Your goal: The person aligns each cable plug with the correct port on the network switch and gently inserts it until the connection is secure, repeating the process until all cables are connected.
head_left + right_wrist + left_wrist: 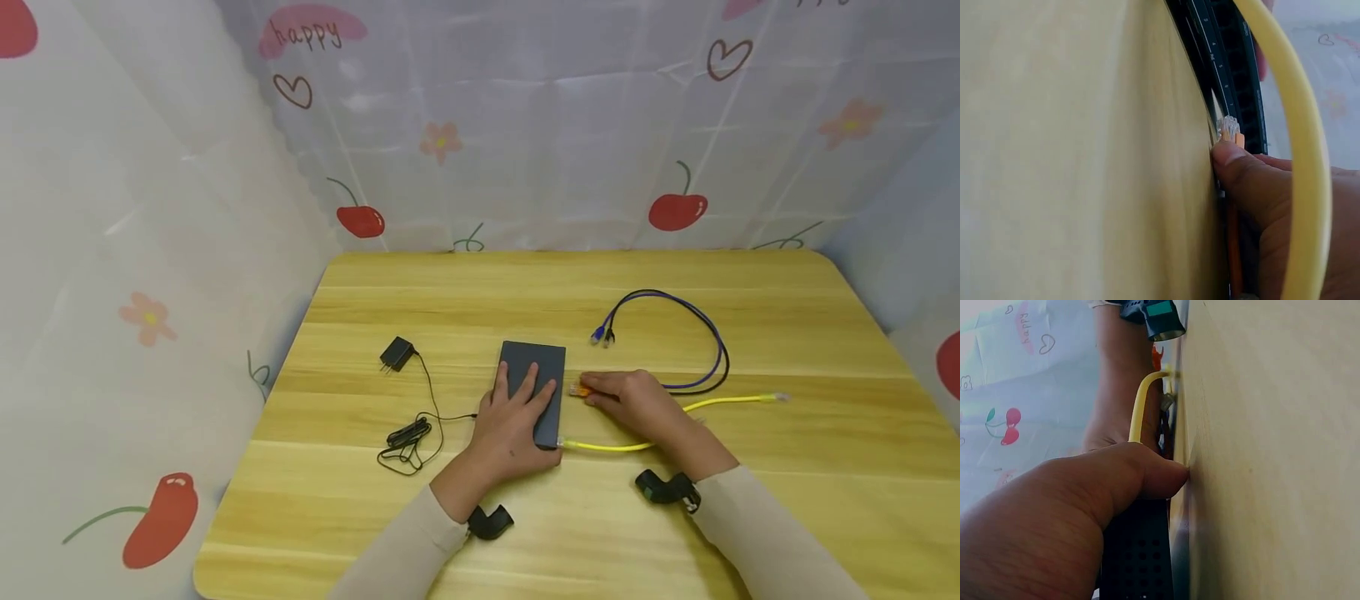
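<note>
One flat perforated box, clear-tipped orange plug

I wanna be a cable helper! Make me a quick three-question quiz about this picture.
1. True or false: the orange Ethernet plug is fully inside a port of the network switch.
2. Which hand has its fingers spread on top of the switch? A) right B) left C) neither
3. Fill in the color: beside the blue Ethernet plug lies a ___ one.

Key:
1. False; the head view shows a gap.
2. B, the left hand.
3. Black.
</note>
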The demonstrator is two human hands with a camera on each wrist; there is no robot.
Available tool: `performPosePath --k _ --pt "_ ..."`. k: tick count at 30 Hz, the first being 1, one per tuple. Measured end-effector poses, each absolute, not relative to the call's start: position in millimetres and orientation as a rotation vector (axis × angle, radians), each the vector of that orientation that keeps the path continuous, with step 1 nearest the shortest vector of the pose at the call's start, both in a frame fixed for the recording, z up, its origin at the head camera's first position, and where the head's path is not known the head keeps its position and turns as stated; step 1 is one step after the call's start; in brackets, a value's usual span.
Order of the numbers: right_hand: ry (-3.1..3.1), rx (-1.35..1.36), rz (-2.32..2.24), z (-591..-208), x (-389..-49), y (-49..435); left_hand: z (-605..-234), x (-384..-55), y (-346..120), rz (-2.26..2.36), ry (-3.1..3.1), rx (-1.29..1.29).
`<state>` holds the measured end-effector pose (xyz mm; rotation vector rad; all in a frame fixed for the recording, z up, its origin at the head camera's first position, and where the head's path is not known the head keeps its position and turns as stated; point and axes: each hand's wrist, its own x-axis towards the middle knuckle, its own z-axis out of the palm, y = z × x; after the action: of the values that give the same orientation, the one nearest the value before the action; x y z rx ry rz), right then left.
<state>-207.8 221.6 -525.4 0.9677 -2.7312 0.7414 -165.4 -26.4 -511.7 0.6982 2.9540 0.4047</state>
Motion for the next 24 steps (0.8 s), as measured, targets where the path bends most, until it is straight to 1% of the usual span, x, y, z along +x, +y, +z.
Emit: performPosePath --k 10,16,24 --pt "-2.664 0.996 0.553 -530.8 -203.7 216.6 -513.1 -165.1 -26.4 0.415 2.967 0.694" --pt "-2.593 1.009 0.602 -530.1 -203.5 215.4 -512.9 -165.3 -28.0 0.423 2.956 0.689" --pt "-2.604 1.037 0.618 -519.2 -199.8 214.6 -512.3 -166.6 -29.0 0.467 2.962 0.680"
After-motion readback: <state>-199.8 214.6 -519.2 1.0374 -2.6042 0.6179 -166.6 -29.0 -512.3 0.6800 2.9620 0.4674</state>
